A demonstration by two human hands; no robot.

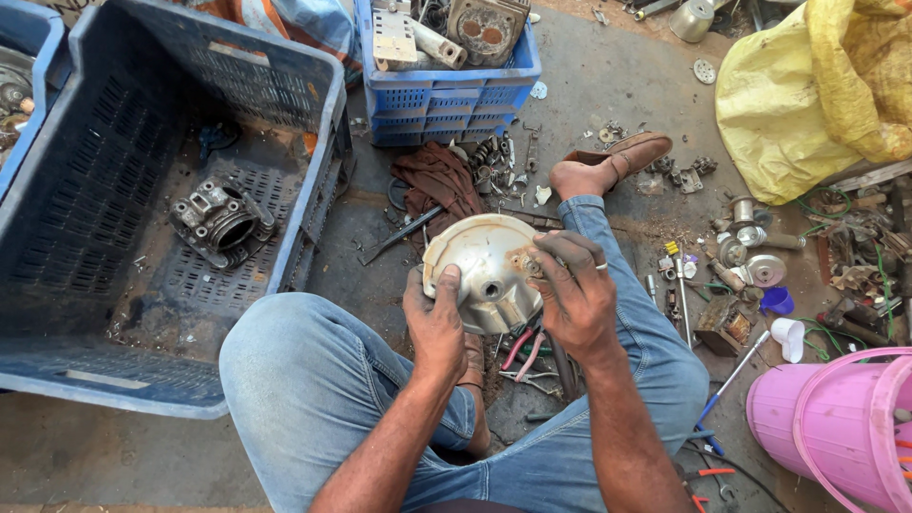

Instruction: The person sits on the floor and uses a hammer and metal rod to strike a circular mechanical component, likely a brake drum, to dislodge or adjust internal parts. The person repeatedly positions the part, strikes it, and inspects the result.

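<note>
Person seated on the concrete floor (114, 456), knees in blue jeans, both hands raised over the lap.

Left hand (435, 318) closed on the lower left rim of a dull silver, bowl-shaped metal housing (480, 261), thumb lying across its curved back. Right hand (575, 285) curled over the housing's right edge, fingertips pinched on a small grimy fitting there; what exactly is pinched cannot be made out.

Housing held between the two hands, above the gap between the knees. Domed back faces up toward the camera; a short round neck with a hole points up and slightly toward the person. Its longer span runs left to right, hand to hand.

Just beyond the hands: a crumpled brown rag (435, 180) and a scatter of small metal parts. Left of the left hand, a large dark blue plastic crate (285, 85) holding one grey cast metal engine part (220, 220). Beyond the hands, a smaller bright blue plastic crate (446, 95) of metal pieces. Right of the right hand, a pink plastic bucket (836, 427); farther off, a yellow plastic sack (807, 95).
</note>
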